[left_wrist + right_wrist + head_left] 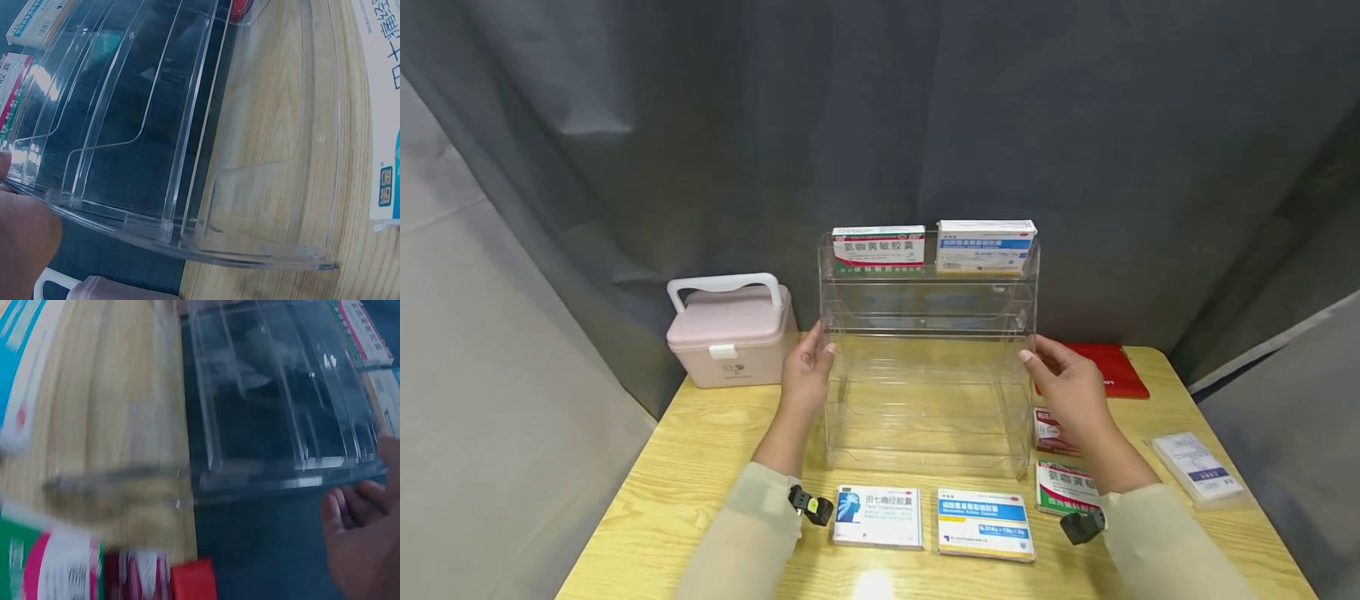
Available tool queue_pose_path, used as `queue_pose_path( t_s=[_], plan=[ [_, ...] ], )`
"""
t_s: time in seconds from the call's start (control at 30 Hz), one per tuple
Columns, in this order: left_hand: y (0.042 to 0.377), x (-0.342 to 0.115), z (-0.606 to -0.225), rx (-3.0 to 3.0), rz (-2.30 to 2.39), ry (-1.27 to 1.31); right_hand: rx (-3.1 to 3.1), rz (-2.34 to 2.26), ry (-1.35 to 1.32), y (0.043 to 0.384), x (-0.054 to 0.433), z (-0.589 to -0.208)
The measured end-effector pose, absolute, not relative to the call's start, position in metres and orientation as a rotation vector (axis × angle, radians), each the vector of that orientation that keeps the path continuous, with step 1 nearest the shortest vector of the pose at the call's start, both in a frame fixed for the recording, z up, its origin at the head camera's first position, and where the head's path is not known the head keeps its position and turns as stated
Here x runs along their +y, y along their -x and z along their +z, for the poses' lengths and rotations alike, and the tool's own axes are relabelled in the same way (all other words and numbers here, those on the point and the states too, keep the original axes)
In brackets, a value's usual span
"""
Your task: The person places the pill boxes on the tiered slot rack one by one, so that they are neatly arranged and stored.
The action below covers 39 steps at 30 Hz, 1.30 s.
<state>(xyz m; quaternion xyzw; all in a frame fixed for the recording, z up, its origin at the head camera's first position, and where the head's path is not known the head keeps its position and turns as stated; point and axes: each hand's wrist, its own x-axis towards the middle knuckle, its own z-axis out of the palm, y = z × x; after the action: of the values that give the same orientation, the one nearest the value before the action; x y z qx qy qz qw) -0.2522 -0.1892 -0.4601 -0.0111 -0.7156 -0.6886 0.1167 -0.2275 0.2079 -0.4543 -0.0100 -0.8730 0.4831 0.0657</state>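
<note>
Head view, frame centre: left hand (807, 372) and right hand (1066, 379) pinch clear plastic tiered rack (925, 459) by its sides; level handling should keep white-topped cardboard boxes (985, 250) seated.

The right hand (365, 537) grips a clear rack (269, 394); blurred green-and-white box (53, 565) near.

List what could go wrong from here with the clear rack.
1. If the clear rack tips, the green-and-white box and blue-and-white box in its top tier might slide out.
2. Moving it nearer the person could bump the two boxes lying just in front.
3. The hands hold only its sides, so an uneven pull may twist it.
</note>
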Motion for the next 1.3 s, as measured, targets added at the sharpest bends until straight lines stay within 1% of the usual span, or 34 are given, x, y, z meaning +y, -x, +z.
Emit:
queue_pose_path(
  t_s=[0.17, 0.33, 0.47, 0.6, 0.87, 1.3],
  plan=[
    [0.253, -0.188, -0.461, -2.083, -2.037, 0.022, -2.726, 1.305, -0.001, 0.219, 0.246, -0.477],
    [0.253, -0.191, -0.459, -2.079, -2.051, 0.025, -2.874, 1.128, 0.105, 0.213, 0.295, -0.511],
    [0.252, -0.193, -0.456, -2.092, -2.035, 0.031, -3.026, 0.964, 0.06, 0.219, 0.329, -0.527],
    [0.253, -0.194, -0.455, -2.091, -2.037, 0.033, -3.162, 0.899, 0.017, 0.227, 0.35, -0.538],
    [0.255, -0.189, -0.46, -2.081, -2.057, 0.033, -3.294, 0.948, 0.007, 0.234, 0.365, -0.554],
    [0.253, -0.189, -0.457, -2.107, -2.043, 0.015, -3.284, 0.995, -0.019, 0.24, 0.361, -0.556]
  ],
)
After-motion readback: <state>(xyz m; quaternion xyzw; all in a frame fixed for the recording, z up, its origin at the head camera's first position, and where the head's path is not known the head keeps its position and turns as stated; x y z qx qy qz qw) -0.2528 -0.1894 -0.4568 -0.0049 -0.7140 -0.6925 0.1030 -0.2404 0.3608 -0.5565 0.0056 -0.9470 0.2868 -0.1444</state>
